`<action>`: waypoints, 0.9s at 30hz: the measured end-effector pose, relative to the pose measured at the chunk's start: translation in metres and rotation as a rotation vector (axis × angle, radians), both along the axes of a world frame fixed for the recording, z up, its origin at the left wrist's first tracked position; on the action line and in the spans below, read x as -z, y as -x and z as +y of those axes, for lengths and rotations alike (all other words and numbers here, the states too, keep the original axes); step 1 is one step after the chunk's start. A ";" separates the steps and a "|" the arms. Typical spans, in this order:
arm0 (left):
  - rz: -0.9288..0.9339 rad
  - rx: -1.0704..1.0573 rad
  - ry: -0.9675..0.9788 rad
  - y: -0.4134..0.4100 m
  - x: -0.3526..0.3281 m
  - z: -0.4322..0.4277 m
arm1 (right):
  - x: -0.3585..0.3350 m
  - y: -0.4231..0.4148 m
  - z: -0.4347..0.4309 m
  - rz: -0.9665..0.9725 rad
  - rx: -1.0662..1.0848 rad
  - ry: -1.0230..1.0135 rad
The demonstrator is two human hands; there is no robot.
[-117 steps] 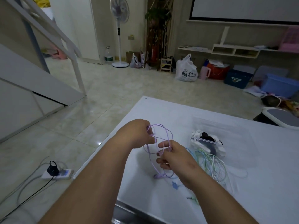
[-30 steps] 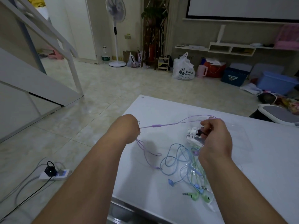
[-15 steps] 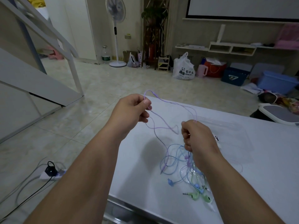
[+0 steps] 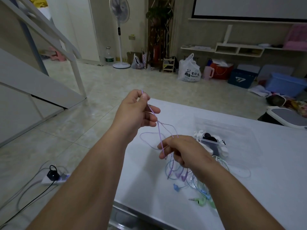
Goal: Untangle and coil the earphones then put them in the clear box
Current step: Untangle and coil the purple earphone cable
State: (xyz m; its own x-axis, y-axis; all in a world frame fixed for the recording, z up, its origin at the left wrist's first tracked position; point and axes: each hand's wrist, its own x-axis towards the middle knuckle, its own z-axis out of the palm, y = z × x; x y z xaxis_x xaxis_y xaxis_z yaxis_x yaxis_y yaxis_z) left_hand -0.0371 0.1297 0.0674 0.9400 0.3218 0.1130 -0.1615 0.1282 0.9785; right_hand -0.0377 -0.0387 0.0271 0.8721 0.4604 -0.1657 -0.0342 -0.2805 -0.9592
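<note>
Purple earphones dangle in loose loops - blue and green earphones lie tangled underneath, near side. Clear box sits right, white and black earphones inside.

This is a room in a home, with a fan, stairs, a plant, a shopping bag and a blue box on the floor.

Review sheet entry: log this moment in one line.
left hand pinches purple earphones | right hand grips their cable | other earphones tangled on table
</note>
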 end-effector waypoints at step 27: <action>0.304 -0.284 -1.037 -0.002 0.012 0.003 | 0.005 -0.008 -0.009 -0.273 0.178 0.067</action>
